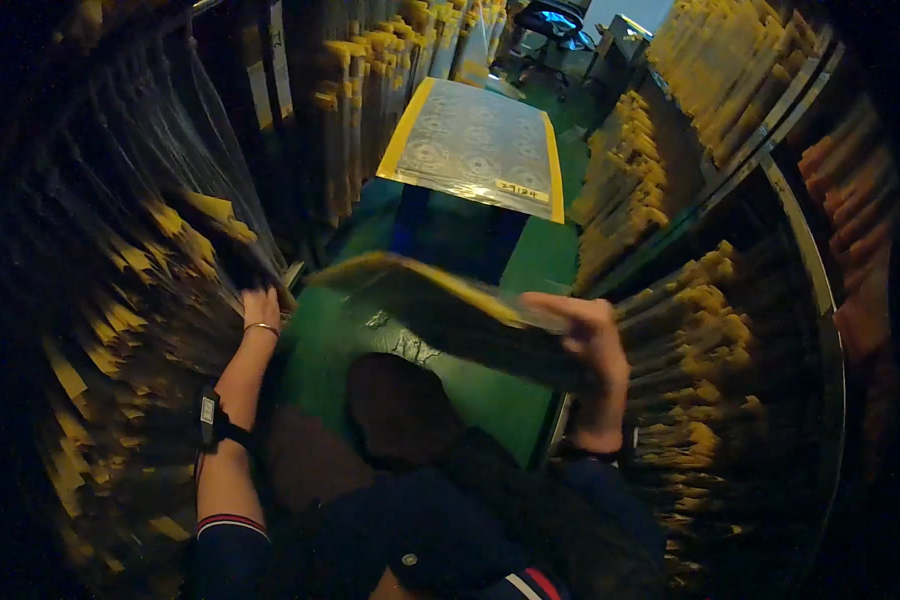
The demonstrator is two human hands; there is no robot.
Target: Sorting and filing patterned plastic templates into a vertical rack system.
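Note:
My right hand [598, 345] is closed on the right end of a thin, dark sheet with a yellow edge [450, 315]. Motion blurs this sheet, which hangs tilted across the aisle in front of my legs. My left hand [260, 306] reaches to the left rack and touches the edges of the upright sheets [195, 240] there. Its fingertips are partly hidden among them, so their grip cannot be made out. Farther ahead lies a clear, patterned sheet with a yellow border [480, 140] and a small handwritten label, tilted over a dark blue surface [455, 232].
Racks packed with yellow-edged sheets line both sides, the right rack [700, 350] having a metal upright [800, 235]. Reddish sheets [850, 220] stand at far right. Between the racks runs a narrow green floor [320, 350]. An office chair [550, 25] is at the far end.

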